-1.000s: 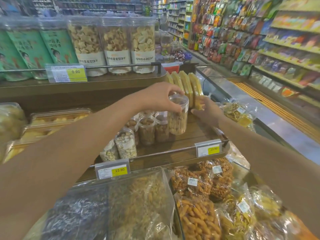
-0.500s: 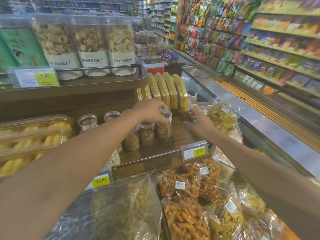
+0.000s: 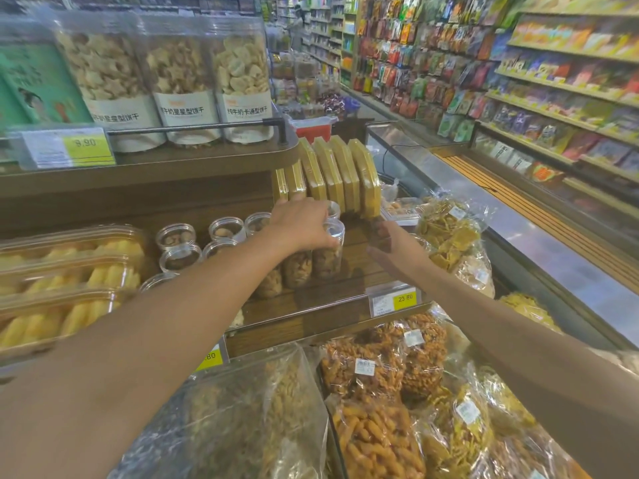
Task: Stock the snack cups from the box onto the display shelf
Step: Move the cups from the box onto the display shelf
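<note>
My left hand (image 3: 300, 225) grips the lid end of a clear snack cup (image 3: 328, 258) that stands on the wooden display shelf (image 3: 332, 299), at the right end of a row of like cups. Several other clear snack cups (image 3: 179, 257) with brown snacks stand to its left, some hidden under my left forearm. My right hand (image 3: 397, 252) hovers just right of the held cup, fingers spread, holding nothing. The box is not in view.
Yellow flat packs (image 3: 342, 178) stand on edge behind the cups. Tall biscuit jars (image 3: 183, 84) line the upper shelf. Trays of yellow snacks (image 3: 65, 278) lie left. Bagged snacks (image 3: 380, 385) fill the bin below. A chest freezer (image 3: 518, 236) and aisle shelves stand right.
My left hand has lowered the cup from mid-air onto the shelf beside the other cups. My right hand has come off the yellow packs and moved towards the cup.
</note>
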Available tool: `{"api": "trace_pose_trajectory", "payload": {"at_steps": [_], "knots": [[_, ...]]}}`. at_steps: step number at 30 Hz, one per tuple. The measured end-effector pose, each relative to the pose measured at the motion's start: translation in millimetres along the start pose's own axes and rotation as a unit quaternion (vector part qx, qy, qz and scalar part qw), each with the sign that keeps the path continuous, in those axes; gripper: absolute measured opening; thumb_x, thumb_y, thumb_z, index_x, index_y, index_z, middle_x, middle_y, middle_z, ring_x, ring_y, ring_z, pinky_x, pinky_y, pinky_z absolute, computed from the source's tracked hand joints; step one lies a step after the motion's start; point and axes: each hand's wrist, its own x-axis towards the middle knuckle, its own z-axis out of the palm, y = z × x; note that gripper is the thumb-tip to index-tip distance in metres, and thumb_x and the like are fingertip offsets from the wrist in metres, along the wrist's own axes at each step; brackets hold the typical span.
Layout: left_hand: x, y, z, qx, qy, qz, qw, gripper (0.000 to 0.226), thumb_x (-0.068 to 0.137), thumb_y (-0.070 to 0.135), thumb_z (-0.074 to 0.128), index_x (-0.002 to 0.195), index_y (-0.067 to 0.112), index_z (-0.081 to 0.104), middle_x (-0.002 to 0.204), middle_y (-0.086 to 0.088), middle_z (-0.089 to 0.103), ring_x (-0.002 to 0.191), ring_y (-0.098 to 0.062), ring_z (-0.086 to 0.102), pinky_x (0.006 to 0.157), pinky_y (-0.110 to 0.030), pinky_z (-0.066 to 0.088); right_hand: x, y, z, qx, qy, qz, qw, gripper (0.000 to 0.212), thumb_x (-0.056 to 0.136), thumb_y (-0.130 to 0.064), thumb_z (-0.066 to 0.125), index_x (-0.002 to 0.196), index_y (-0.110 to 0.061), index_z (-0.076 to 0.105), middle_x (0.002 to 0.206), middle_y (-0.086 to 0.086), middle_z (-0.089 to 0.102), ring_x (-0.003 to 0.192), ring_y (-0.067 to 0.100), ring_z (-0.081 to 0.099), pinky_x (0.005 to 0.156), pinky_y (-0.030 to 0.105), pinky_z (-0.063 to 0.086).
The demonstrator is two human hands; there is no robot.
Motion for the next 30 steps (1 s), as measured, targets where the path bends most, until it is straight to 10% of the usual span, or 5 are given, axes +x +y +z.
{"api": "trace_pose_trajectory", "payload": {"at_steps": [16, 30], "knots": [[-166, -31, -39, 0.072, 0.08, -0.003, 0.994, 0.07, 0.088, 0.062, 0.064, 0.147, 0.029, 0.047, 0.156, 0.001, 0.045, 0.145, -0.025, 0.035, 0.114, -0.052, 0.034, -100, -75, -13, -0.139, -0.043, -0.064, 0.987, 0.076, 0.09, -0.014, 0.063, 0.158, -0.015, 0.027, 0.157, 0.014, 0.036, 0.144, 0.037, 0.033, 0.115, 0.049, 0.035], [-402, -59, -20, -0.03, 0.07, -0.017, 0.997, 0.083, 0.092, 0.062, 0.063, 0.16, 0.03, 0.028, 0.169, -0.001, 0.024, 0.157, -0.025, 0.014, 0.123, -0.052, 0.026, -281, -174, 45, -0.232, -0.043, -0.095, 0.967, 0.082, 0.085, -0.042, 0.064, 0.155, -0.018, 0.028, 0.159, 0.008, 0.028, 0.143, 0.034, 0.031, 0.111, 0.052, 0.039]]}}
